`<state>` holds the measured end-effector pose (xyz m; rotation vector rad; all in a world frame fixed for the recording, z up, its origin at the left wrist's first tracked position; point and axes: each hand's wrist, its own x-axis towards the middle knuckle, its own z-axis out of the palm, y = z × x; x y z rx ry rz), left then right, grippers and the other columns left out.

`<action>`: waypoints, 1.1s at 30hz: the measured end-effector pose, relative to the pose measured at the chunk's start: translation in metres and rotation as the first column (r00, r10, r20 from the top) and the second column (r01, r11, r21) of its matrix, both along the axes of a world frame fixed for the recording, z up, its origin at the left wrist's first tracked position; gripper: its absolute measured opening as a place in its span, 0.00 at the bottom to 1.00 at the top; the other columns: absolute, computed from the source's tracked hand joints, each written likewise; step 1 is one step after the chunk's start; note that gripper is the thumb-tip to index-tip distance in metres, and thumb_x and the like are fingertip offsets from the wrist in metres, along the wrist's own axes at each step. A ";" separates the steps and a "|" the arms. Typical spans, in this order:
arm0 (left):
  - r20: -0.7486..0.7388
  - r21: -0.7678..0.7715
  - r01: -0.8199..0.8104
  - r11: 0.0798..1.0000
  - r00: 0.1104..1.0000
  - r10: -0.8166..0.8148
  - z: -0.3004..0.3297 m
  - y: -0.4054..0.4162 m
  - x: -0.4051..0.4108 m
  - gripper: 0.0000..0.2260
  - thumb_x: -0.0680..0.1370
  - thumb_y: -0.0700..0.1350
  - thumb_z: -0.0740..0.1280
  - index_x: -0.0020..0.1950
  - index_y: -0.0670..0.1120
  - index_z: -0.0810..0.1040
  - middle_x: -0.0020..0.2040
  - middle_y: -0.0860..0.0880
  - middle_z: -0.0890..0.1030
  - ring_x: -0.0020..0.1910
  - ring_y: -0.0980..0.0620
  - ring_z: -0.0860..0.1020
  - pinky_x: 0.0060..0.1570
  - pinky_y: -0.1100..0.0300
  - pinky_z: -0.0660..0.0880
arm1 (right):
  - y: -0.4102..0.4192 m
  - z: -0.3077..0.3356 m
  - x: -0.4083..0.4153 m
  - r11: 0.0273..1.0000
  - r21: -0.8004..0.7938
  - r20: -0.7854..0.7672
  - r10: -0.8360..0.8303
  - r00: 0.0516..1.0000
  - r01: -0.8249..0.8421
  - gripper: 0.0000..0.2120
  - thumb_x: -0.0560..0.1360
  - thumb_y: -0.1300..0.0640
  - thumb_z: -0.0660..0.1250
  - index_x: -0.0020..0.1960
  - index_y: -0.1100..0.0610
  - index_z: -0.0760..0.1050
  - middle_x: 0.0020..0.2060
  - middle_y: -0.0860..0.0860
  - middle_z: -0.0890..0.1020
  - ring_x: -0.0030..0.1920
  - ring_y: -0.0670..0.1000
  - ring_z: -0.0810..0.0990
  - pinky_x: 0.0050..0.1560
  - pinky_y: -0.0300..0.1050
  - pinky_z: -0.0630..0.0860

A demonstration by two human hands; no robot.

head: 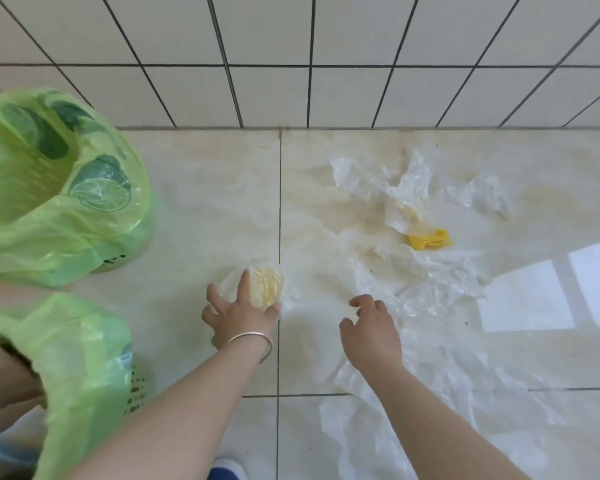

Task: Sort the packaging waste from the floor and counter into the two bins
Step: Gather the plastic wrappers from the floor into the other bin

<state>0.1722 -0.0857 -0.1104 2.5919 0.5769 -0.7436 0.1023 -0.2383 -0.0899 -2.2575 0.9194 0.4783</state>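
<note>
My left hand (238, 315), with a silver bangle on the wrist, grips a crumpled clear wrapper with a yellow patch (265, 287) on the tiled floor. My right hand (369, 329) hovers with loosely curled fingers over a big sheet of clear plastic film (440, 372) and holds nothing. More clear plastic (388, 183) lies farther right near the wall, with a small yellow wrapper (430, 240) beside it. Two bins lined with green bags stand at the left: the far bin (94, 237) and the near bin (84, 368).
A white tiled wall (309, 64) runs along the back of the floor. Bright window reflections (548, 296) shine on the floor at right. A shoe tip (227, 471) shows at the bottom edge, and a bare knee (4, 379) sits behind the near bin.
</note>
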 end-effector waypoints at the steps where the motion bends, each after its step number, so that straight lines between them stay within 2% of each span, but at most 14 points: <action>1: 0.013 -0.001 0.004 1.000 1.000 -0.004 -0.003 -0.001 0.002 0.33 0.72 0.59 0.67 0.73 0.66 0.54 0.75 0.48 0.45 0.71 0.39 0.54 0.60 0.44 0.72 | 0.003 -0.003 0.003 1.000 0.008 0.005 0.024 1.000 -0.024 0.18 0.76 0.59 0.58 0.66 0.52 0.67 0.60 0.51 0.72 0.60 0.52 0.72 0.50 0.44 0.71; 4: 0.033 -0.001 0.012 1.000 0.999 -0.012 -0.009 -0.005 0.007 0.32 0.72 0.59 0.67 0.72 0.66 0.56 0.74 0.49 0.46 0.70 0.40 0.54 0.58 0.45 0.73 | 0.009 -0.009 0.012 0.996 0.043 0.010 0.078 0.997 -0.078 0.20 0.77 0.58 0.58 0.68 0.50 0.66 0.62 0.51 0.71 0.60 0.52 0.73 0.48 0.42 0.70; 7: 0.045 0.007 0.062 0.998 0.997 -0.062 -0.017 -0.006 0.012 0.31 0.71 0.59 0.67 0.71 0.66 0.58 0.74 0.50 0.48 0.70 0.42 0.55 0.58 0.47 0.72 | 0.016 -0.017 0.021 0.990 0.075 0.007 0.123 0.992 -0.123 0.21 0.77 0.59 0.58 0.70 0.49 0.64 0.63 0.51 0.70 0.59 0.52 0.74 0.51 0.42 0.72; 11: 0.020 0.036 0.156 0.987 0.987 -0.156 -0.028 -0.007 0.013 0.31 0.68 0.60 0.69 0.69 0.65 0.63 0.70 0.51 0.55 0.68 0.43 0.58 0.58 0.51 0.72 | 0.027 -0.026 0.030 0.959 0.249 -0.004 0.137 0.991 -0.132 0.25 0.78 0.63 0.55 0.74 0.51 0.59 0.66 0.50 0.68 0.60 0.51 0.75 0.51 0.41 0.71; 13: 0.041 0.016 0.176 0.984 0.984 -0.176 -0.032 -0.008 0.010 0.29 0.68 0.58 0.70 0.68 0.63 0.66 0.68 0.50 0.59 0.66 0.43 0.60 0.55 0.54 0.72 | 0.034 -0.028 0.033 0.933 0.343 0.002 0.113 0.994 -0.106 0.26 0.78 0.65 0.53 0.75 0.52 0.57 0.67 0.50 0.67 0.63 0.51 0.73 0.56 0.43 0.72; 15: 0.065 -0.006 0.221 0.975 0.973 -0.220 -0.034 -0.009 0.006 0.26 0.69 0.56 0.70 0.66 0.61 0.69 0.66 0.48 0.62 0.63 0.43 0.64 0.56 0.56 0.71 | 0.042 -0.028 0.035 0.908 0.410 -0.011 0.102 0.995 -0.089 0.26 0.78 0.65 0.53 0.75 0.54 0.57 0.68 0.51 0.67 0.65 0.51 0.71 0.64 0.46 0.71; 17: 0.061 -0.049 0.304 0.951 0.952 -0.301 -0.036 -0.011 0.003 0.20 0.72 0.54 0.67 0.64 0.56 0.71 0.62 0.45 0.68 0.59 0.41 0.69 0.55 0.55 0.71 | 0.047 -0.028 0.035 0.883 0.465 -0.018 0.086 0.996 -0.068 0.25 0.78 0.65 0.54 0.74 0.56 0.59 0.68 0.52 0.68 0.66 0.53 0.71 0.65 0.44 0.69; 19: 0.017 -0.108 0.351 0.930 0.936 -0.351 -0.035 -0.014 0.002 0.14 0.76 0.51 0.62 0.60 0.49 0.72 0.56 0.43 0.71 0.55 0.40 0.74 0.50 0.55 0.71 | 0.049 -0.025 0.034 0.856 0.514 -0.013 0.063 0.998 -0.047 0.23 0.78 0.65 0.54 0.73 0.55 0.61 0.67 0.52 0.69 0.66 0.52 0.71 0.64 0.42 0.68; 21: 0.013 -0.154 0.354 0.923 0.934 -0.356 -0.032 -0.018 0.000 0.11 0.78 0.49 0.59 0.55 0.44 0.71 0.48 0.43 0.70 0.51 0.39 0.76 0.44 0.55 0.69 | 0.047 -0.022 0.031 0.846 0.532 0.008 0.035 0.999 -0.034 0.22 0.80 0.62 0.53 0.73 0.53 0.61 0.68 0.50 0.69 0.67 0.51 0.71 0.67 0.43 0.68; 23: 0.058 -0.176 0.370 0.912 0.929 -0.365 -0.027 -0.025 -0.005 0.09 0.79 0.46 0.58 0.54 0.41 0.70 0.46 0.44 0.68 0.50 0.38 0.76 0.43 0.54 0.69 | 0.041 -0.016 0.027 0.854 0.519 0.048 -0.005 0.999 -0.021 0.22 0.79 0.61 0.54 0.73 0.52 0.63 0.68 0.48 0.69 0.67 0.49 0.71 0.66 0.42 0.68; 25: 0.113 -0.180 0.417 0.891 0.908 -0.402 -0.021 -0.036 -0.012 0.06 0.79 0.43 0.58 0.52 0.42 0.69 0.48 0.43 0.69 0.50 0.38 0.75 0.44 0.53 0.70 | 0.030 -0.009 0.020 0.875 0.485 0.111 -0.056 0.992 -0.005 0.21 0.78 0.61 0.57 0.70 0.51 0.66 0.65 0.46 0.71 0.63 0.47 0.73 0.61 0.39 0.69; 28: 0.201 -0.178 0.490 0.854 0.867 -0.455 -0.011 -0.056 -0.018 0.09 0.80 0.47 0.58 0.53 0.42 0.70 0.53 0.43 0.71 0.49 0.39 0.75 0.45 0.52 0.70 | 0.009 -0.002 0.002 0.953 0.300 0.255 -0.117 0.960 0.036 0.17 0.78 0.59 0.60 0.66 0.50 0.69 0.57 0.44 0.72 0.57 0.46 0.74 0.52 0.36 0.68; 30: 0.295 -0.168 0.506 0.846 0.845 -0.447 -0.005 -0.072 -0.017 0.13 0.79 0.51 0.60 0.52 0.41 0.72 0.53 0.44 0.70 0.48 0.41 0.75 0.43 0.54 0.71 | -0.009 -0.002 -0.012 0.980 0.110 0.334 -0.193 0.922 0.165 0.17 0.77 0.59 0.61 0.65 0.51 0.69 0.58 0.45 0.70 0.60 0.48 0.71 0.52 0.39 0.69; 33: 0.398 -0.243 0.417 0.876 0.866 -0.301 0.000 -0.095 -0.008 0.12 0.76 0.48 0.65 0.48 0.39 0.76 0.57 0.45 0.69 0.50 0.45 0.75 0.44 0.62 0.65 | -0.039 -0.006 -0.023 0.889 -0.022 0.317 -0.428 0.846 0.458 0.23 0.75 0.55 0.64 0.68 0.51 0.65 0.65 0.50 0.64 0.64 0.52 0.64 0.59 0.48 0.70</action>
